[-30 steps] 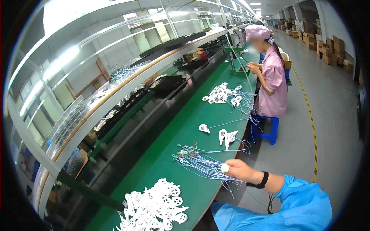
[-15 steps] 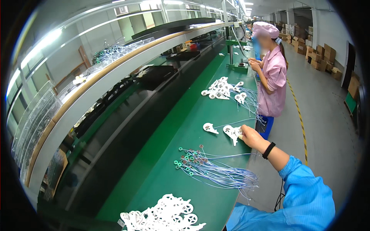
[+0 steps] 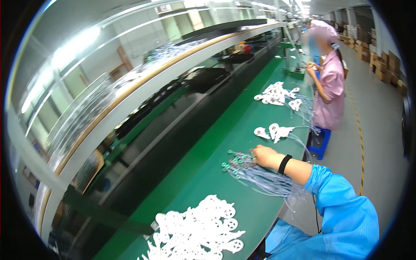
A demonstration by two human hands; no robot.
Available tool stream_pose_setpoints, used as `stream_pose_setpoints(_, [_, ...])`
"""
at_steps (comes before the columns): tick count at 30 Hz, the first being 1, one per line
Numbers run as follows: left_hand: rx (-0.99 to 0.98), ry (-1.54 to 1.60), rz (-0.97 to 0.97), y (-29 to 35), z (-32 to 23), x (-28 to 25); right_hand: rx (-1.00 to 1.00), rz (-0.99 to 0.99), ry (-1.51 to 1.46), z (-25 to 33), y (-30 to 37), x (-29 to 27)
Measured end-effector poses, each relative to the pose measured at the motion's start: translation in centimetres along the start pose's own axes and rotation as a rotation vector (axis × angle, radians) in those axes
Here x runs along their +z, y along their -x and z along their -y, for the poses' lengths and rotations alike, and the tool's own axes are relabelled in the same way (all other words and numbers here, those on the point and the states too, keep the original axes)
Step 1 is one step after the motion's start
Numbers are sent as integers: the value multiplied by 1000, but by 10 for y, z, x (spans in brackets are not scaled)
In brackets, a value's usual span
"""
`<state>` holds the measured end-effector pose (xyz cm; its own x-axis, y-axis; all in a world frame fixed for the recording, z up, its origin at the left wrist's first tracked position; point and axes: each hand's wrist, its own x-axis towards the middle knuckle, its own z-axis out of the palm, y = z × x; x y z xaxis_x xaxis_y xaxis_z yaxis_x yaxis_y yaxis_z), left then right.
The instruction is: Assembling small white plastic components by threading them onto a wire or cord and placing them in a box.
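Observation:
My right hand [image 3: 265,157], in a blue sleeve with a black wristband, is at the far edge of a bundle of thin pale blue wires [image 3: 271,180]. The wires end in small green and brown rings. Its fingers are bent together among the ring ends, and what they pinch is hidden. Beyond the hand lie a few white plastic wheel-shaped parts [image 3: 281,132], with wires trailing from them. Nearer to me is a large heap of white plastic parts [image 3: 195,227] with spoked wheels. My left hand is out of sight.
The green table [image 3: 182,190] runs away from me beside a dark conveyor belt [image 3: 162,134] and a long shelf [image 3: 143,80]. Farther along is another pile of white parts [image 3: 276,93]. A co-worker in pink [image 3: 330,86] works by a blue stool [image 3: 321,143].
My right hand has let go of the white part, which now lies beside the others, and has come back toward me to the wires. The view has shifted, so the scene sits farther right.

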<state>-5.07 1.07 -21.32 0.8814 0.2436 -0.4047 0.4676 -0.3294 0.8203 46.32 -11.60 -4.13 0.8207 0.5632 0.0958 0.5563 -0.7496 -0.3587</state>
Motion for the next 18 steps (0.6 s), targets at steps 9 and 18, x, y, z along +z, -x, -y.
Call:
stream_pose_setpoints(9, [72,155,88,101,-180,-105,134,-196,-62,8,-20,-36])
stream_pose_setpoints(18, [311,-481,-640,-73,-249,-148,-147,-629,-812,18,51,-139])
